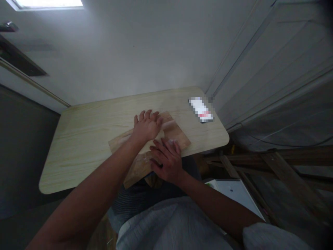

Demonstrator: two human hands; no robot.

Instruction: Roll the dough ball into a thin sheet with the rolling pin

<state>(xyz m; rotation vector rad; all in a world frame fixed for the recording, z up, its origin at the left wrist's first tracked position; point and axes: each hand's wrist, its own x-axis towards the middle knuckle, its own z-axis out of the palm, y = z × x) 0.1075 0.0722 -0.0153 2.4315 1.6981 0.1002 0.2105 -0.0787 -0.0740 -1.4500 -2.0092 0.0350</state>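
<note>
A brown, flat rectangular piece (178, 133), like a wooden board or a sheet of brown paper, lies slanted on the pale table at its near edge. On it is a paler flat patch (145, 148), partly hidden by my hands, with whitish smears about it. My left hand (148, 126) rests palm down over the far part, its fingers stretched out toward the wall. Nearer to me, my right hand (168, 160) lies over the near right part with fingers apart and pointing left. Something small and whitish (171, 142) shows by its fingers; its kind is unclear.
The light wood-grain table (78, 139) stands against a white door or wall panel (135, 62). A phone (201, 109), blurred by pixels, lies at the table's right end. Below right are a white tray-like box (236, 192) and wooden slats (286, 173).
</note>
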